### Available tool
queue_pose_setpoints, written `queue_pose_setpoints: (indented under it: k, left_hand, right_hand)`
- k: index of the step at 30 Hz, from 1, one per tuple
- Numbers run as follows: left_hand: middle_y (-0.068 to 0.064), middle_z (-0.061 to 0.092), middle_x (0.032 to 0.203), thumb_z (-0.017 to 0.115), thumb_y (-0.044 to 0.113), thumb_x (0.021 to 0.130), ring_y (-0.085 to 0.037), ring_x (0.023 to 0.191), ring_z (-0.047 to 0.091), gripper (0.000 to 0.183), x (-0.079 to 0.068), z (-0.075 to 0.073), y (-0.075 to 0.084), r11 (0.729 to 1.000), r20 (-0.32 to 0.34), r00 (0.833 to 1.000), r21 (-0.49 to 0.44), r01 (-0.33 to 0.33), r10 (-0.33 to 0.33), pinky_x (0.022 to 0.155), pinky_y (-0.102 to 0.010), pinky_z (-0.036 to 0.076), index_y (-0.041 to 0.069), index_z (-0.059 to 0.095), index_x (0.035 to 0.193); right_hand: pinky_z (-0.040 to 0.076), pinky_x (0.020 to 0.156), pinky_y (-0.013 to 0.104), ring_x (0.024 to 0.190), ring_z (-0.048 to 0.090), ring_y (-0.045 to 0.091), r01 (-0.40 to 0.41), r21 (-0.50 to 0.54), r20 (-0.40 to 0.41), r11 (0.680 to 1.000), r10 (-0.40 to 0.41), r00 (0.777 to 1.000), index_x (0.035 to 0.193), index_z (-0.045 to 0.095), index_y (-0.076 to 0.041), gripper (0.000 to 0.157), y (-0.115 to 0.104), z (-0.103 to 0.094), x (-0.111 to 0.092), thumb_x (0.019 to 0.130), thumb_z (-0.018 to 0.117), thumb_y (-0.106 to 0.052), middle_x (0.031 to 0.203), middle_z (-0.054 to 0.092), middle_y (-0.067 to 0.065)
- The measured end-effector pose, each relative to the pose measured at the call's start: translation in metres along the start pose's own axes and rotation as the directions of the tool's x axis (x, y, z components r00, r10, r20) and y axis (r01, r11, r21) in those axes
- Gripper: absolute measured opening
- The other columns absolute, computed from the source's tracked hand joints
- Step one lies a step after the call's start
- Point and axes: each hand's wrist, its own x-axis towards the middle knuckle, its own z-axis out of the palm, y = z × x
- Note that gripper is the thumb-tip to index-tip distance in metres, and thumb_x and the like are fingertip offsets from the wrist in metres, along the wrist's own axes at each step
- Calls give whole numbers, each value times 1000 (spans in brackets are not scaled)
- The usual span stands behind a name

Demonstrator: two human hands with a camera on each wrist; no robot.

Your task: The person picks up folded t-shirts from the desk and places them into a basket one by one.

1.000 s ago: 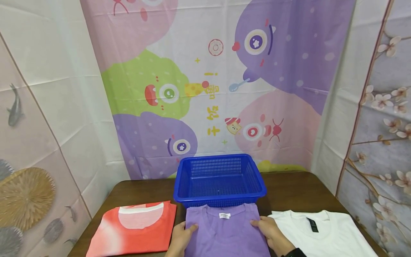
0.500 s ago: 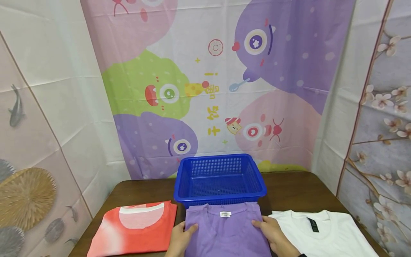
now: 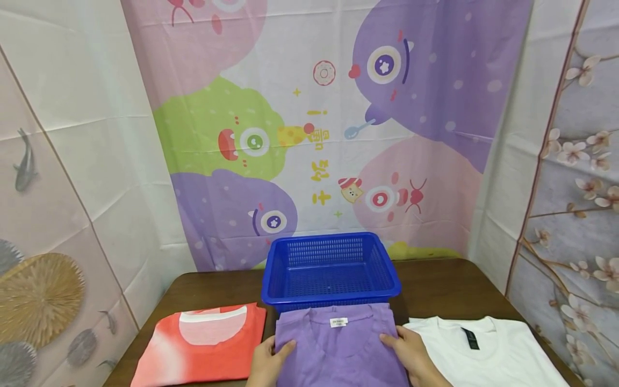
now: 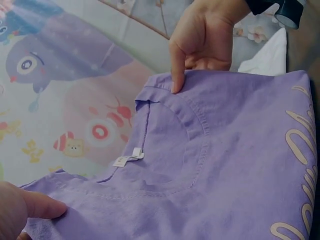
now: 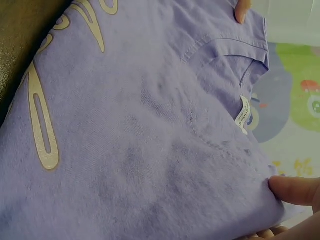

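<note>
A folded purple T-shirt [image 3: 340, 349] is held between my two hands, its neckline and white label [image 3: 339, 322] toward the blue basket. My left hand [image 3: 267, 361] grips its left side, thumb on top of the cloth and fingers underneath. On the opposite side, my right hand [image 3: 412, 355] pinches the shirt the same way. Cream lettering [image 4: 300, 145] on the shirt's front shows in both wrist views. The blue plastic basket [image 3: 331, 297] stands just beyond the shirt, with nothing in it; the shirt's collar edge overlaps its near wall in the head view.
A folded red and white T-shirt [image 3: 213, 355] lies on the brown table [image 3: 213, 287] at the left. On the right lies a folded white T-shirt [image 3: 503, 355] with a black label. A cartoon-printed curtain [image 3: 314, 161] hangs behind the table.
The purple T-shirt has risen slightly toward the basket and is spread a little wider. My hands have shifted slightly apart with it, keeping their grip.
</note>
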Motion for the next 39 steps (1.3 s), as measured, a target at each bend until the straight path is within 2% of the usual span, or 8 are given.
queue_pose_setpoints:
  k: [6, 13, 16, 23, 30, 39]
  left_hand:
    - [-27, 72, 96, 68, 16, 86, -17, 78, 66, 40, -4, -5, 3, 999, 12, 1000, 15, -28, 28, 66, -26, 53, -16, 62, 110]
    - [-27, 71, 99, 68, 15, 86, -16, 82, 66, 41, -9, -7, 6, 1000, 25, 999, -13, -20, 21, 67, -23, 53, -16, 62, 111]
    - [-28, 71, 100, 68, 14, 86, -14, 80, 66, 40, -11, -9, 7, 999, 29, 999, -36, -18, 19, 66, -23, 53, -17, 62, 111]
    - [-27, 71, 101, 67, 14, 88, -11, 81, 65, 39, -16, -13, 11, 999, 37, 999, -50, -10, 12, 67, -22, 52, -15, 61, 113]
    - [-28, 70, 104, 67, 16, 88, -9, 81, 65, 43, -19, -13, 16, 998, 35, 999, -65, -9, 12, 69, -21, 53, -15, 59, 117]
    - [-27, 70, 106, 65, 16, 89, -10, 82, 66, 43, -19, -14, 21, 997, 32, 999, -78, -2, 4, 69, -22, 53, -14, 59, 119]
  right_hand:
    - [54, 71, 32, 85, 67, 20, 29, -18, -19, 999, -29, 999, 115, 60, 14, 38, 0, -2, -5, 85, 65, -9, 108, 69, 27]
    - [51, 67, 26, 78, 64, 13, 71, -78, -62, 994, -76, 995, 105, 65, 10, 30, -2, -5, -14, 83, 68, -9, 101, 72, 24]
    - [53, 69, 27, 82, 66, 14, 71, -86, -52, 994, -75, 996, 111, 63, 12, 35, -6, -6, -18, 84, 68, -10, 105, 71, 27]
    - [56, 72, 29, 88, 68, 17, 48, -64, -36, 997, -51, 998, 120, 58, 13, 42, -14, -9, -25, 86, 67, -10, 112, 68, 28]
    - [58, 78, 38, 92, 69, 22, 53, -22, -17, 998, -53, 998, 122, 54, 16, 44, -19, -10, -28, 87, 66, -7, 114, 67, 30]
    - [56, 74, 30, 93, 69, 20, 67, 4, -21, 998, -67, 998, 123, 54, 16, 43, -24, -12, -28, 86, 65, -5, 113, 67, 30]
